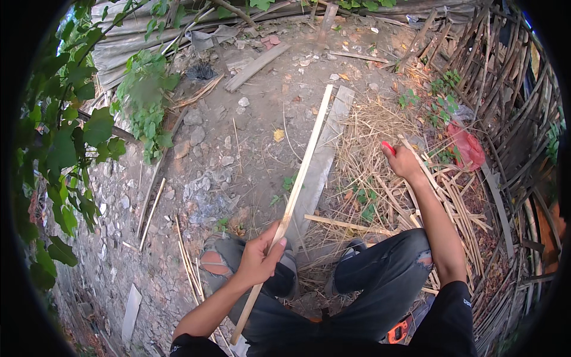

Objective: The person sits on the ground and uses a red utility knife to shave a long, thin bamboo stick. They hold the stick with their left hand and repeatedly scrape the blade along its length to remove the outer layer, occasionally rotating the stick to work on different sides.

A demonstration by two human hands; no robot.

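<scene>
My left hand (262,254) is closed around a long, pale split-bamboo strip (308,153). The strip slants from beside my left thigh up to the far middle of the view. Off to the right, my right hand (405,163) is closed on a small red object (388,147). Only its bright end shows past the fingers, so its kind is hidden. Below the right hand lie a heap of straw-like shavings (372,128) and a pile of bamboo strips (461,220). A grey wooden plank (318,172) lies on the ground just right of the held strip.
Leafy vines (62,137) hang at the left. A stick fence (499,71) borders the right side, with a red plastic bag (466,146) at its foot. Another board (257,67) lies farther off. An orange-and-black device (397,332) sits by my right thigh. Stones and thin sticks (153,214) litter the ground.
</scene>
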